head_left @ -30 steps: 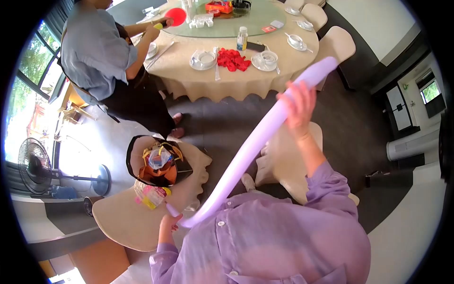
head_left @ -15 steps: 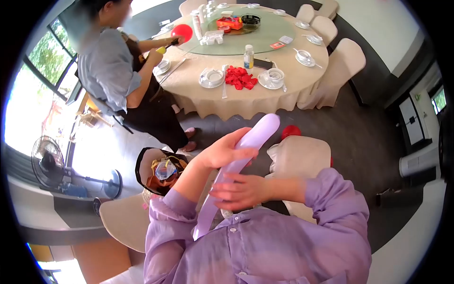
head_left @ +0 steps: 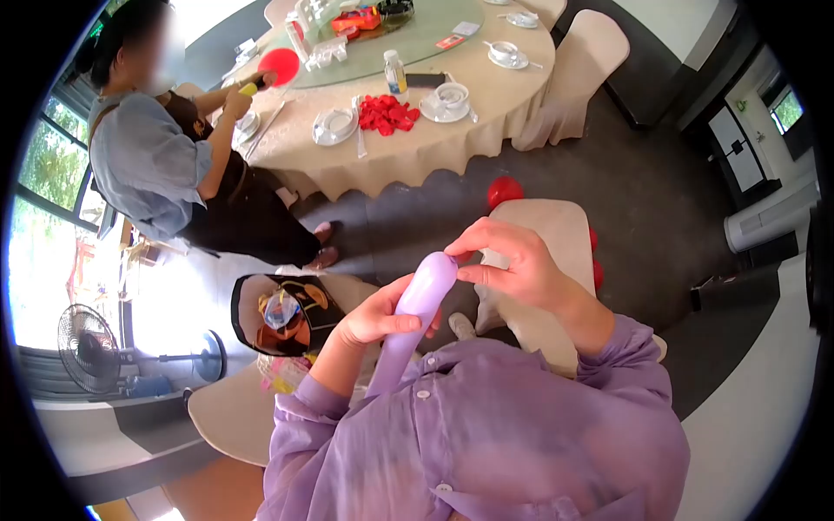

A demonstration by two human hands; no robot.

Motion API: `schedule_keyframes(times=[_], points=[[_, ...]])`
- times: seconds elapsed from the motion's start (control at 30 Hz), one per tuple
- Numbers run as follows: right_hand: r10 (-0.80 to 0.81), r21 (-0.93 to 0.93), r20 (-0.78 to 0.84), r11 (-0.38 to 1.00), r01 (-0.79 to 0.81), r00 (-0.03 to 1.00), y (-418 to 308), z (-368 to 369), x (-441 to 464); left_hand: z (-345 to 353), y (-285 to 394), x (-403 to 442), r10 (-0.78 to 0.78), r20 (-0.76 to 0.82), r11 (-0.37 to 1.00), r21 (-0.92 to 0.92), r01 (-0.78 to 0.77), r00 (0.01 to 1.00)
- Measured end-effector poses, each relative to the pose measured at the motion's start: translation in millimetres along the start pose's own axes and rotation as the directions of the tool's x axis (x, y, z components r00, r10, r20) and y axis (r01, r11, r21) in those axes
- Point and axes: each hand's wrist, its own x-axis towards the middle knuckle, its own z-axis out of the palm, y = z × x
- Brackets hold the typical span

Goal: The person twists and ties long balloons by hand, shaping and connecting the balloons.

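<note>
A long pale purple balloon [head_left: 423, 291] slants up from my chest, its rounded end uppermost. My left hand [head_left: 380, 318] wraps around it below that end, the thumb across the front. At the rounded end, the fingertips of my right hand [head_left: 514, 267] pinch its tip. The lower part of the balloon runs down against my purple shirt, and its bottom end is hidden.
A co-worker [head_left: 156, 165] at left holds a red balloon [head_left: 280, 67] beside the round table [head_left: 400, 165]. Red petal-like pieces [head_left: 387, 115], dishes and a bottle [head_left: 395, 73] lie there. Near me are a covered chair [head_left: 543, 227], an open bag [head_left: 252, 326] and a fan [head_left: 89, 347].
My right hand has gone from the balloon's lower part up to its rounded tip. The balloon stands more upright and lower. My view has shifted, so the table sits further up and left.
</note>
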Motion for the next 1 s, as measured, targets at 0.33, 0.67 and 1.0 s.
schedule_keyframes(times=[0.33,0.67,1.0], points=[[0.104,-0.118,0.082,0.988,-0.094,0.991,13,50,-7,21,-1,-47,0.000,-0.205,0.987,0.160,0.034,0.979],[0.065,-0.151,0.201,0.988,-0.035,0.977,9,88,0,53,15,-61,0.142,-0.620,0.970,0.242,0.016,0.772],[0.334,0.217,0.221,0.899,-0.379,0.917,2,112,-4,55,6,-82,0.082,-0.704,0.995,0.019,-0.097,0.706]])
